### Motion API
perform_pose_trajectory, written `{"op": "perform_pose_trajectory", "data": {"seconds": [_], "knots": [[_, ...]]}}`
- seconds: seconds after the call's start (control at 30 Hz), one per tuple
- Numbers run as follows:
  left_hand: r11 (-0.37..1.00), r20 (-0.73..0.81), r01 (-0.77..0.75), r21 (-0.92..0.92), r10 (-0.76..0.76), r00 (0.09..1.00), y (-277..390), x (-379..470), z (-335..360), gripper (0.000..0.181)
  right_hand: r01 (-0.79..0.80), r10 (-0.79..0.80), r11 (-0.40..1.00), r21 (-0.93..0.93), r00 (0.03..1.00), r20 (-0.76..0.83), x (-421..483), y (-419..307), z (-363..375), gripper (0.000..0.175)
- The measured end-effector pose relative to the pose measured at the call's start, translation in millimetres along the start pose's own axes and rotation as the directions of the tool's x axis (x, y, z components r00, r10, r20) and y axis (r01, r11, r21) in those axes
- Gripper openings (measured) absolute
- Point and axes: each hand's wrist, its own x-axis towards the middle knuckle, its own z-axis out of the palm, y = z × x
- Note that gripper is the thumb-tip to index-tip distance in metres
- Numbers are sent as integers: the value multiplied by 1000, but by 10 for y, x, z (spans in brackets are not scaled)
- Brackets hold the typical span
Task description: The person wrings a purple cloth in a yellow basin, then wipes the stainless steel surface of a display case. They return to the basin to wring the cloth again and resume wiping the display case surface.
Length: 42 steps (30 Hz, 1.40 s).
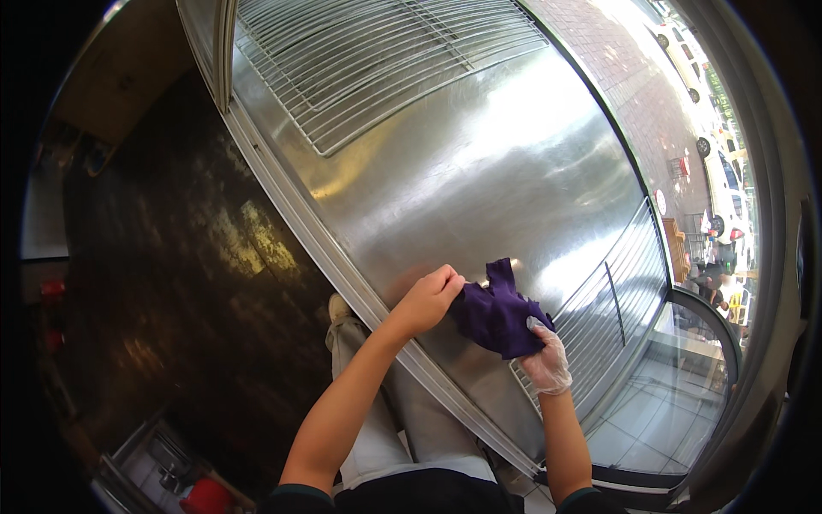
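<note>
A crumpled purple cloth (501, 315) is held between both hands above a shiny stainless-steel surface (411, 212). My left hand (437, 297), bare, pinches the cloth's left edge with its fingers closed. On the right, my right hand (546, 360) wears a thin clear plastic glove and grips the cloth's lower right side, its thumb on top. Part of a wire rack (607, 308) lies just beyond the gloved hand, at the surface's right end.
Another wire rack (385, 77) covers the far part of the steel surface. A metal sliding-door track (302, 225) runs along the near edge. Curved glass (681, 385) stands at the right, with parked cars (722, 186) and a person outside. Dark floor (192, 257) lies left.
</note>
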Motion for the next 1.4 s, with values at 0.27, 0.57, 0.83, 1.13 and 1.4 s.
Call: {"op": "perform_pose_trajectory", "data": {"seconds": [0.27,0.57,0.83,1.13,1.4], "knots": [[792,-17,195,-578,-251,968,78,-153,1,22,-129,132,990,51,989,-61,-140,2,-177,28],[509,197,244,-825,-146,970,23,-300,68,17,-307,357,917,255,916,-182,-505,-108,-241,37],[348,199,448,-824,-561,804,-136,-362,507,19,-157,215,947,280,957,-193,-919,-227,-84,64],[503,293,573,-647,-529,796,-160,-125,881,29,-51,59,991,123,996,-62,-608,70,-548,43],[892,-363,-97,-443,-80,928,36,-10,529,28,-36,50,996,80,982,-180,-726,81,-348,38]]}}
